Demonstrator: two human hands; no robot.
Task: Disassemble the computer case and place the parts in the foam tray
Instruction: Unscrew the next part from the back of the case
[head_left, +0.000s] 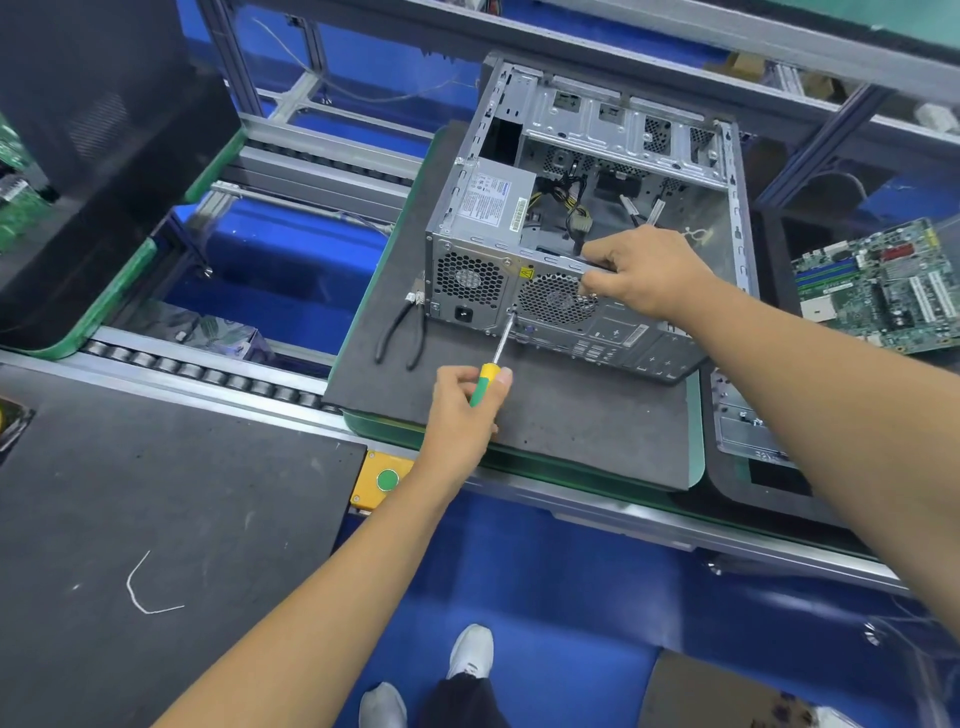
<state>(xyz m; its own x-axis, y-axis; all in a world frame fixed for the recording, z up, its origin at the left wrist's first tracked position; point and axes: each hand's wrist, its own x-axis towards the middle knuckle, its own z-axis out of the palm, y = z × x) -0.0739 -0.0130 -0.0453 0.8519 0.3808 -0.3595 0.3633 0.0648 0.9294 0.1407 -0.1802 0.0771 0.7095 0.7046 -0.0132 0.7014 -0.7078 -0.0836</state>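
An open grey computer case (618, 135) lies on its side on a dark foam mat (571, 426), its rear panel facing me. A power supply (493, 200) sits in its near left corner, with loose cables (574, 208) beside it. My left hand (462, 410) grips a screwdriver (491, 376) with a yellow and green handle; its tip touches the rear panel between the two fan grilles. My right hand (644, 273) grips the top edge of the rear panel above the round fan grille (556, 299).
Black-handled pliers (402, 330) lie on the mat left of the case. A green motherboard (883, 286) rests in a tray at the right, a metal plate (743, 421) below it. A roller conveyor (208, 374) and a dark foam pad (156, 493) lie left; a green button (387, 479) sits at the bench edge.
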